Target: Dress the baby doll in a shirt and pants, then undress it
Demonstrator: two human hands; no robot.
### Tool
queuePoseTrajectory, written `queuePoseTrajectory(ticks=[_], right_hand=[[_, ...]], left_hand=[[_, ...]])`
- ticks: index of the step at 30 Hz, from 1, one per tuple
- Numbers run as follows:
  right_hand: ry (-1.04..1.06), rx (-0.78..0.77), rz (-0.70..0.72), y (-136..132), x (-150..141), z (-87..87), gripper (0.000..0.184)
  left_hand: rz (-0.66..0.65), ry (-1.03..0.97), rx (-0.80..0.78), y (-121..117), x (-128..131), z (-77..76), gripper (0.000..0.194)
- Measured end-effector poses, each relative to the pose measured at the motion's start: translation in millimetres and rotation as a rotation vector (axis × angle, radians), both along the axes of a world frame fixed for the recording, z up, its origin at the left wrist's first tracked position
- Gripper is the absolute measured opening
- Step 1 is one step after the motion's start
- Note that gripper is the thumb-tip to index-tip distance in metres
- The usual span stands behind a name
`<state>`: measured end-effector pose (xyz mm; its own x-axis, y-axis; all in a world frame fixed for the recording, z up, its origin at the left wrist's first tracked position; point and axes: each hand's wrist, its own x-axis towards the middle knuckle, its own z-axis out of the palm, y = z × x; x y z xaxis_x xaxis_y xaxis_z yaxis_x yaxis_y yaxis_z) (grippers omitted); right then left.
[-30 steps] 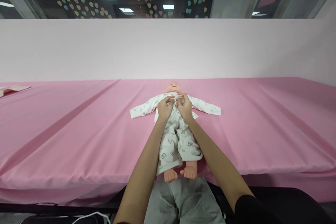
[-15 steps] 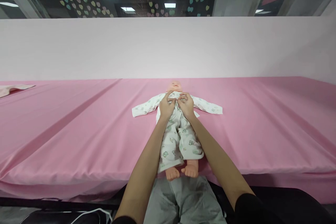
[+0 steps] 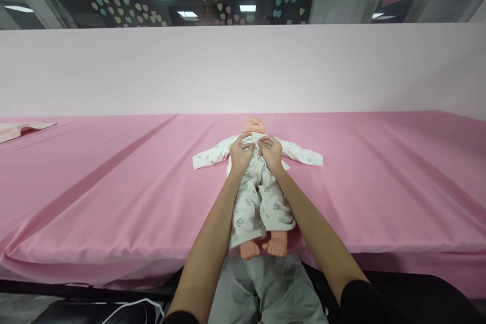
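A baby doll lies on its back, its feet towards me. It wears a white long-sleeved baby shirt with a small print, sleeves spread to both sides, and matching printed trousers. Over the doll's chest, my left hand pinches the shirt front between thumb and fingers. Close beside it, my right hand is closed in a similar pinch on the shirt front. The exact bit of cloth or fastening between the fingertips is too small to make out.
A pink sheet with creases covers the table. At the far left lies a folded pale cloth. A white wall stands behind the table, with dark windows above. A white cable hangs below the table's front edge.
My right hand's fingers have shifted slightly and sit a little further from the left ones. The doll and its clothes lie as before.
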<state>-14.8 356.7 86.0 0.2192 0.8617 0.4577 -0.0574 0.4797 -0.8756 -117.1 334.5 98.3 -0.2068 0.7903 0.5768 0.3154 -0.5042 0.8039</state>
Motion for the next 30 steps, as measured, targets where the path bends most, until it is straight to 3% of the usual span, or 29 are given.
queuePoseTrajectory(ticks=[9,11,16,20,23,26,30], right_hand=[[-0.113,0.048,0.056,-6,2,-4.6,0.019],[-0.228,0.12,-0.008,-11,3,-7.7,0.02],[-0.552,0.333,-0.244,-22,5,-14.4,0.022],[-0.696,0.249,-0.368,-24,8,-15.0,0.009],[-0.705,0.176,-0.403,-26,10,-12.0,0.014],[-0.558,0.127,-0.369,-29,12,-5.2,0.019],[-0.241,-0.061,-0.263,-35,15,7.1,0.026]], left_hand=[[-0.095,-0.014,-0.034,5,-7,-10.9,0.026],[-0.062,0.1,0.022,0,-8,-11.0,0.025],[0.18,0.387,0.18,-21,-8,-6.7,0.014],[0.169,0.488,0.082,-25,-6,-3.2,0.014],[0.186,0.525,0.005,-22,-7,-1.0,0.017],[0.068,0.366,-0.095,-19,-14,3.2,0.022],[-0.344,-0.017,-0.245,-18,-28,11.6,0.027]])
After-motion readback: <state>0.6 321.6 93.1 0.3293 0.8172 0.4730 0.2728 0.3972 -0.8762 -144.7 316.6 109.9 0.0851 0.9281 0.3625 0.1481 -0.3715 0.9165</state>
